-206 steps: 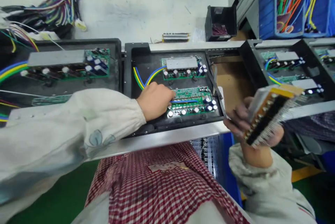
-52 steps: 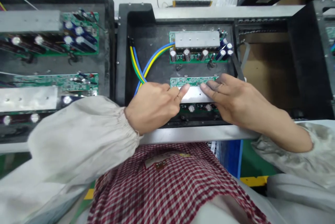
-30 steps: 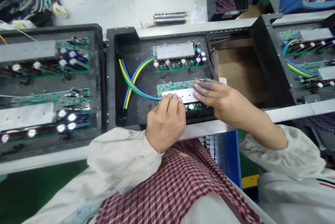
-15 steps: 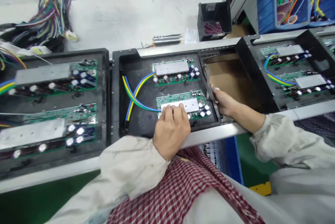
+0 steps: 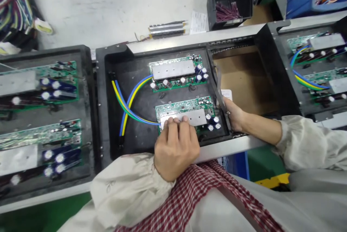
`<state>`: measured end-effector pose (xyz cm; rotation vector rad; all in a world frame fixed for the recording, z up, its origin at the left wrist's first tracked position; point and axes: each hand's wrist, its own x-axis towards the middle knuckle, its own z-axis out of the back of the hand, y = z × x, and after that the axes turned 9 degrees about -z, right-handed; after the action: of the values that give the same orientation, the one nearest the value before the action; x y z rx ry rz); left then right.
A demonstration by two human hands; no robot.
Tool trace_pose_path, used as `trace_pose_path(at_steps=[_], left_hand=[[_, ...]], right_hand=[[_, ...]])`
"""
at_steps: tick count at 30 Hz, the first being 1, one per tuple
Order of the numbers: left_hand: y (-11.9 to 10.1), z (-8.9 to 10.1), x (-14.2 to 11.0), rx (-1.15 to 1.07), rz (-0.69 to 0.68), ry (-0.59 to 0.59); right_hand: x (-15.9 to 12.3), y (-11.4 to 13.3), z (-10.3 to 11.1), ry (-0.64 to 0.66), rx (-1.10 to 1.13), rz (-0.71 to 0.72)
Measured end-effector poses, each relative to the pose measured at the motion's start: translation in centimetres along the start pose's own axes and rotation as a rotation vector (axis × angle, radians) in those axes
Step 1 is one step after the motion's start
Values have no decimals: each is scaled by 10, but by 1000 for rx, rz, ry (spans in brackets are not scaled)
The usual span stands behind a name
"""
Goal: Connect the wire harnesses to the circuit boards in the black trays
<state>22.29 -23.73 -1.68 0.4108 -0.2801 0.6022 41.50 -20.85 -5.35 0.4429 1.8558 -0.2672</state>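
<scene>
In the black tray (image 5: 101,116), blue and yellow wires (image 5: 130,107) curve to the lower circuit board (image 5: 184,104) near the front edge. The left hand (image 5: 176,152) rests, fingers bent and not gripping, on its silver plate (image 5: 184,118); the right hand (image 5: 235,114) grips a metal strip (image 5: 221,94) at the tray's right wall.

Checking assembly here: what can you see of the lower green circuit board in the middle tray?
The lower green circuit board lies flat in the black tray, below a matching board. A silver metal plate covers its front part, round capacitors stand at its right end, and the left hand's fingers press on the plate.
</scene>
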Motion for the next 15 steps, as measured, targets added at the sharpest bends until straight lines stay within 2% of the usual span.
trace_pose_path(at_steps=[5,8,15], left_hand=[[1,-1,0,15,0,-4],[0,1,0,31,-8,35],[2,4,2,35,-18,49]], right_hand=[[0,0,-1,-52,9,1],[-1,0,-1,-82,4,-1],[1,-1,1,-75,-11,17]])
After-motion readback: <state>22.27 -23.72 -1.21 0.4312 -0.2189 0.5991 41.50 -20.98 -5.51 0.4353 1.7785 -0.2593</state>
